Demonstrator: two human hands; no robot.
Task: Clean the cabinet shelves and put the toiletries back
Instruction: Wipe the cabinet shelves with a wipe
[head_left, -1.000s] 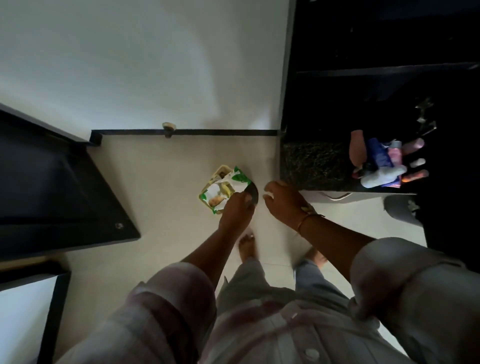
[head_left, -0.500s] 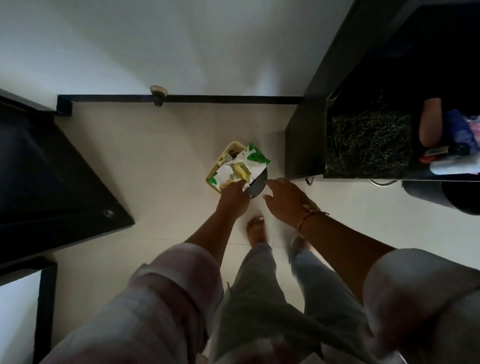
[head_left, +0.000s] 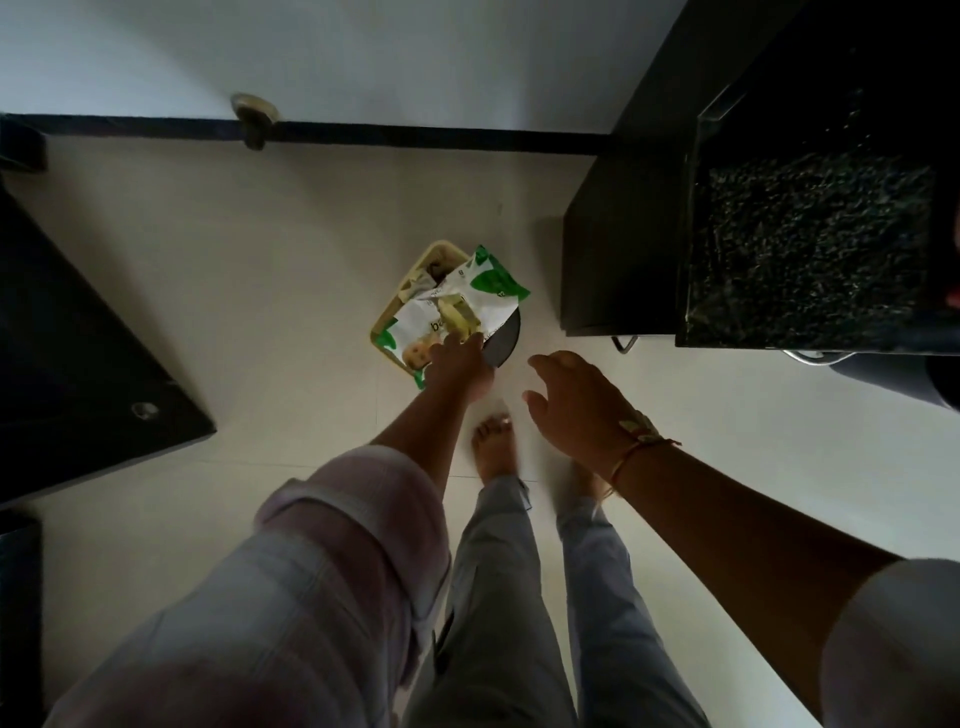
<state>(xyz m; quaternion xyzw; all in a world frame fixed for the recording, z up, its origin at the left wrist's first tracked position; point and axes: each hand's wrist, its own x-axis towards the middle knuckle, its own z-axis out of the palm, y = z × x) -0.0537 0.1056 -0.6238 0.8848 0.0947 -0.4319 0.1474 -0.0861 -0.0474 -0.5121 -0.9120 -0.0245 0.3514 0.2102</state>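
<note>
A white and green wipes packet (head_left: 457, 306) lies over a small cream bin (head_left: 413, 283) on the floor, and my left hand (head_left: 460, 364) grips its near edge. A dark round lid (head_left: 504, 338) sticks out under the packet at the right. My right hand (head_left: 576, 405) hovers beside it, fingers apart and empty. The dark cabinet (head_left: 623, 249) stands at the right with a speckled black shelf top (head_left: 810, 244). The toiletries are almost wholly out of frame at the right edge.
A black skirting line (head_left: 415, 136) with a door stopper (head_left: 253, 117) runs along the white wall. A dark door panel (head_left: 78, 374) angles in from the left. My bare feet (head_left: 496, 447) stand on pale floor tiles just behind the bin.
My view has tilted down and left, so the toiletries slid out of frame. My left hand has lowered the packet onto the bin. My right hand stays close by, open.
</note>
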